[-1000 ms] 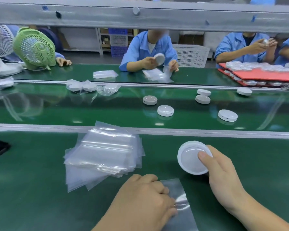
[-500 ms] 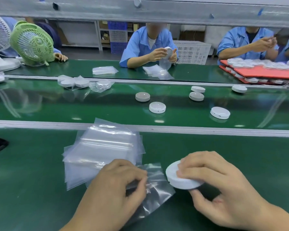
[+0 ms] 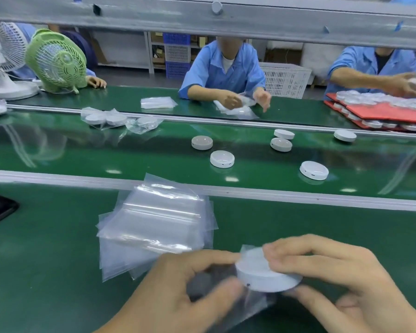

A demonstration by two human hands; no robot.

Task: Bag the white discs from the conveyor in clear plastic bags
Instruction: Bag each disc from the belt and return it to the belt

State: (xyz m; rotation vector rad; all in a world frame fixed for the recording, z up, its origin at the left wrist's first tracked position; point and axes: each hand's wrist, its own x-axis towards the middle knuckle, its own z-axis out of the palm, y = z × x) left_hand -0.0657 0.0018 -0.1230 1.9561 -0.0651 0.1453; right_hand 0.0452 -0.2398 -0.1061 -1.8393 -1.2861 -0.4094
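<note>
Between curled hands (image 3: pixel 178 294) (image 3: pixel 341 282), white disc (image 3: pixel 259 272), clear bag (image 3: pixel 252 306)

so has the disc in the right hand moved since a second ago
Yes. The white disc has come nearer the camera and slightly left, from level with the middle of the bag stack to its near corner.

The green bench (image 3: pixel 46 260) holds a bag stack (image 3: pixel 154 219); the conveyor (image 3: pixel 130 162) carries loose white discs (image 3: pixel 222 159).
</note>
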